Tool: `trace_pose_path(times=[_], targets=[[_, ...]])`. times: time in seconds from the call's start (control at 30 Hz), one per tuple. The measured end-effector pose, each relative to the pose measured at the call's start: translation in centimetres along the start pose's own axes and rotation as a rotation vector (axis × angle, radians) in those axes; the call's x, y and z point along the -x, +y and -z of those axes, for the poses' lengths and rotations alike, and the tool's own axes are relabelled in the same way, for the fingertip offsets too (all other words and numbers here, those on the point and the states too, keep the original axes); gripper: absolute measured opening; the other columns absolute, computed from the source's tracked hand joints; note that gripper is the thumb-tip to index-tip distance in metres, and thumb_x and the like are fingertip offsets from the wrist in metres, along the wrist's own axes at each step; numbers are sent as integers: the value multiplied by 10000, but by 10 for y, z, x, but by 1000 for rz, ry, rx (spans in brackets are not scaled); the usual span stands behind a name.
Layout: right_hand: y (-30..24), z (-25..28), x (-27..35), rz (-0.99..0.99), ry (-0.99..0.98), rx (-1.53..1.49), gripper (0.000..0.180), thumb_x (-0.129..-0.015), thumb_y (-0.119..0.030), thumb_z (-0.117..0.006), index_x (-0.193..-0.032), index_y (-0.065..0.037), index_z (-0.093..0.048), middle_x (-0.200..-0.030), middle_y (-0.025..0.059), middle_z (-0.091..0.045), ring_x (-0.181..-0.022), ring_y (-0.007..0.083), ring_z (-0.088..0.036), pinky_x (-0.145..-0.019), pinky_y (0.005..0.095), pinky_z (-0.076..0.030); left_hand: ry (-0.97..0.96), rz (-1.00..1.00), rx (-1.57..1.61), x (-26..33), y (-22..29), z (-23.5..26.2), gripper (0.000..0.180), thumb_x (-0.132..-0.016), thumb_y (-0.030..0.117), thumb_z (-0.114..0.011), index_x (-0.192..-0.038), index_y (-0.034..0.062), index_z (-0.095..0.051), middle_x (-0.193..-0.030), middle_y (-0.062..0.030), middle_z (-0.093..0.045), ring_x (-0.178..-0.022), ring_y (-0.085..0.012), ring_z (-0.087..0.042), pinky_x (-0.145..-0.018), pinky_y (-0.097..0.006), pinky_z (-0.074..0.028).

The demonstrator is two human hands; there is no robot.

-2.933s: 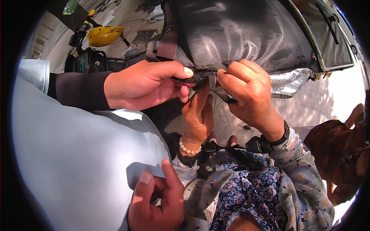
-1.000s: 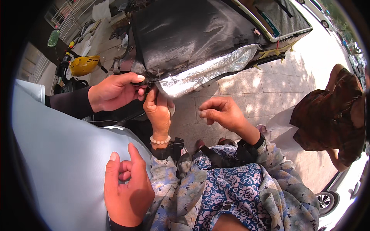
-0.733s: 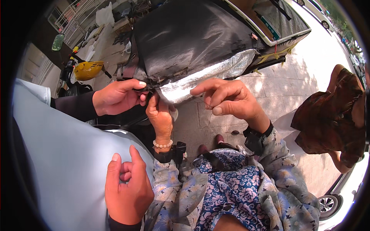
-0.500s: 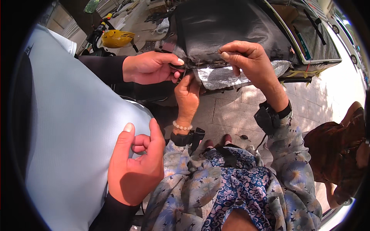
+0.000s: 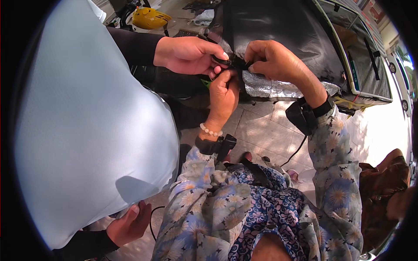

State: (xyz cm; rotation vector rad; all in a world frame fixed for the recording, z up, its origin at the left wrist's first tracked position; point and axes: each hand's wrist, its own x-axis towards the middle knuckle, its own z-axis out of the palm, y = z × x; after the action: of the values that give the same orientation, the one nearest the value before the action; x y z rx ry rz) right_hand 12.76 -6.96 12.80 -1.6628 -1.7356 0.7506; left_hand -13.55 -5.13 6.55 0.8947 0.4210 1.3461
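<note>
Both hands, L (image 5: pixel 224 93) & R (image 5: pixel 272 58), pinch black clip (image 5: pixel 235 65) on dark cover (image 5: pixel 278 26); co-worker's hand (image 5: pixel 189 54) alongside, silver lining (image 5: pixel 272 87) below.

A single head-worn fisheye view looks steeply down and forward from close above the person's raised forearms. The left hand (image 5: pixel 223 93) and right hand (image 5: pixel 272 58) sit near the upper centre, very close; edges bend toward the dark rim.
</note>
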Motion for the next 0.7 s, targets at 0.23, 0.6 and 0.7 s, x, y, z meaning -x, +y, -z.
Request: trace_pose_path(times=[0.23,0.6,0.7], targets=[[-3,15,5,-54,20,115,116,-678,-27,-549,-781,7,-587,-637,66,-585,-580,132,-554,-533,260,-444,-218,-355,-537,-38,-128,-55,106,-828,-35,-499,-885,-12,-585,-777,-53,-586,-677,-97,-483,-653,-235,-412],[3,-8,45,335,181,194,279,-648,-46,-666,-923,-49,-617,-1024,119,-577,-875,232,-589,-712,328,-480,-144,-213,-288,-33,-155,-44,130,-828,48,-573,-719,-9,-529,-630,-20,-518,-599,-58,-462,-552,-229,-395],[15,0,73,511,265,202,670,-543,-91,-766,-1173,-116,-539,-1326,124,-406,-1154,330,-460,-910,393,-422,-217,-19,-348,-30,-139,-39,80,-827,35,-563,-765,-10,-542,-655,-29,-541,-609,-68,-475,-559,-229,-398]])
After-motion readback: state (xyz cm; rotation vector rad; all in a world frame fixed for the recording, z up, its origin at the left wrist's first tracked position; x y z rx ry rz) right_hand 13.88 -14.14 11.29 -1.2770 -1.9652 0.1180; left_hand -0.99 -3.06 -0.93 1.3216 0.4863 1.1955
